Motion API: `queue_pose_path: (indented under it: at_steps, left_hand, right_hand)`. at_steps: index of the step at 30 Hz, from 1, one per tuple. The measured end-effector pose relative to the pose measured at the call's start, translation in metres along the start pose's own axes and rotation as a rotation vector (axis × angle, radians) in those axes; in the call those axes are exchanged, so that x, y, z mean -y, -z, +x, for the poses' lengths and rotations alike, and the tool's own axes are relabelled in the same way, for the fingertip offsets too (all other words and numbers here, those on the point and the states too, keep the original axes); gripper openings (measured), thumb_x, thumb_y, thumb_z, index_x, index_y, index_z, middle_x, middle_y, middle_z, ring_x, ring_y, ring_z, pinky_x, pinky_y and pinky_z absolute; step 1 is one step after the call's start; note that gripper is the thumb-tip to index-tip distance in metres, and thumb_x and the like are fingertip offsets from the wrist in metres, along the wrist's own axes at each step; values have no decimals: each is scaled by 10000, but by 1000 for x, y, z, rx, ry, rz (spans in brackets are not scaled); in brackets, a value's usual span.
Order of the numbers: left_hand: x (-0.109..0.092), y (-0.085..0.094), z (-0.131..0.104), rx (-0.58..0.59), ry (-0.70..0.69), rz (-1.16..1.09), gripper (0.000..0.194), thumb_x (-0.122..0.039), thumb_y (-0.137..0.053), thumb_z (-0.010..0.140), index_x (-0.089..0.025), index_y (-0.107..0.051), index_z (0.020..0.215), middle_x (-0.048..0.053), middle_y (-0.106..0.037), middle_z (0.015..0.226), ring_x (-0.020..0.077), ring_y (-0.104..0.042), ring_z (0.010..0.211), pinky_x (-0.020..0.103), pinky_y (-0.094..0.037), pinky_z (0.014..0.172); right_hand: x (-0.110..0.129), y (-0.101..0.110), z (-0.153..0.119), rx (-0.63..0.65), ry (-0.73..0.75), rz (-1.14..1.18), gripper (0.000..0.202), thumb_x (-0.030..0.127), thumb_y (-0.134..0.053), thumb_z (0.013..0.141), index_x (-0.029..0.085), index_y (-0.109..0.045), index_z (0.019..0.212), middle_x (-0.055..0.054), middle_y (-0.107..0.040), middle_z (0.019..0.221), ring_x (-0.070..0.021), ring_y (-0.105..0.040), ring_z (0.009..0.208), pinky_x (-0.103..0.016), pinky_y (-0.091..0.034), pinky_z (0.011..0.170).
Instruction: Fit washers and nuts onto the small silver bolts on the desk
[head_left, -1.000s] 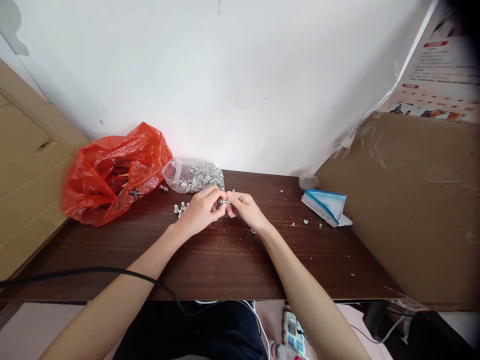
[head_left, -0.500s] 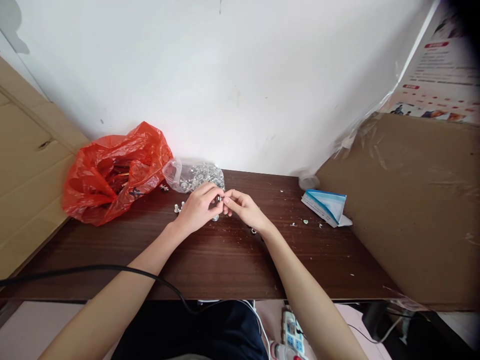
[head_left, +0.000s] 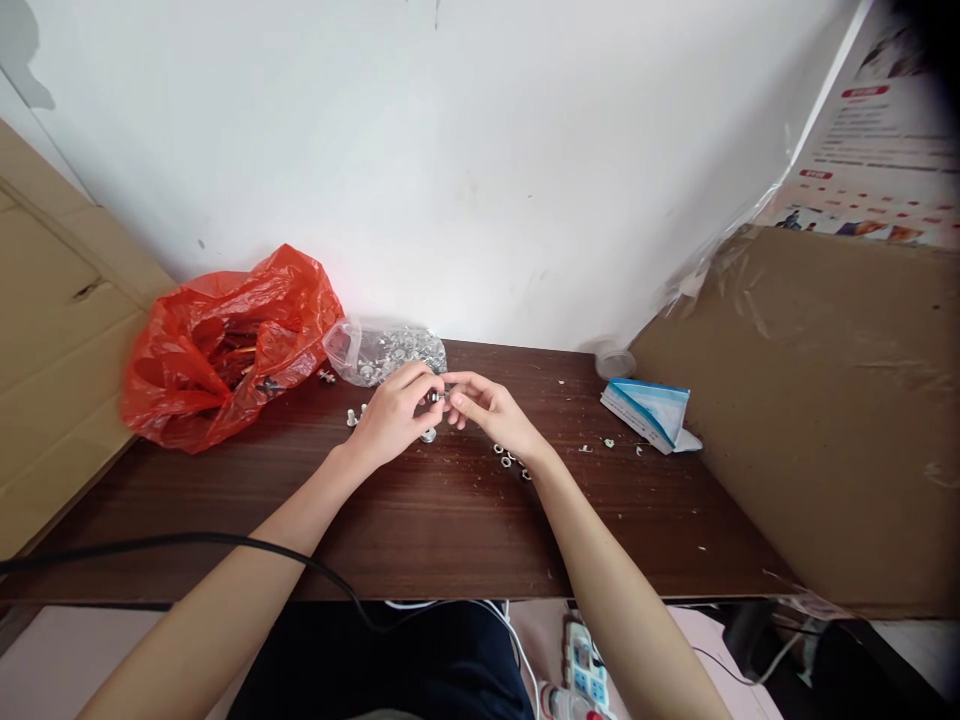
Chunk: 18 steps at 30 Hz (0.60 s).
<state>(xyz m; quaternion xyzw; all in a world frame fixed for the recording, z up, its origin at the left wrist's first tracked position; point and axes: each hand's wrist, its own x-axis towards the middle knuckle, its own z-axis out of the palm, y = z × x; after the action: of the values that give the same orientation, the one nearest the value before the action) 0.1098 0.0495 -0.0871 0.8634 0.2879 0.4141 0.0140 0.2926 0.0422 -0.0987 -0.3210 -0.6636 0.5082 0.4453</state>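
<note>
Left hand [head_left: 394, 415] pinching small bolt [head_left: 436, 397] by thick end, centre of frame. Right hand [head_left: 491, 412] at bolt's thin end, fingers curled; can't tell from here whether gripping. Looks metal: light, stiff, maybe slick, hardly fragile; thick end likely best hold. Forearms slant up from bottom of frame, hands meeting over table [head_left: 450, 540].

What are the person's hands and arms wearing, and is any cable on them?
The left hand and right hand are gloveless; the left forearm and right forearm show no sleeve or watch. A black cable crosses over the left forearm.
</note>
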Motion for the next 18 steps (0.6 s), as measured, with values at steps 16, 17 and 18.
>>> queue_pose_path:
  at_steps: [16, 17, 18]
  left_hand:
    - [-3, 0, 0, 42, 15, 13, 55, -167, -505, 896, -172, -558, 882, 38, -580, 883, 157, -545, 828, 280, -445, 737]
    - [-3, 0, 0, 43, 18, 22, 57, -175, -506, 899, -172, -562, 884, 39, -584, 885, 159, -548, 834, 280, -443, 736]
    - [-3, -1, 0, 40, 22, 29, 60, -180, -507, 900, -172, -565, 886, 39, -589, 889, 161, -549, 838, 281, -442, 736]
  right_hand:
    - [-2, -2, 0, 61, -140, 69, 457, 591, -562, 832, 153, -625, 720, -15, -611, 666, -94, -548, 572, -231, -452, 545]
    - [-1, -1, 0, 55, -121, 66, 398, 555, -620, 810, 159, -632, 766, -1, -606, 677, -86, -536, 573, -225, -446, 550]
    - [1, 0, -1, 48, -110, 67, 358, 523, -665, 787, 167, -635, 819, 11, -602, 694, -78, -522, 568, -215, -434, 539]
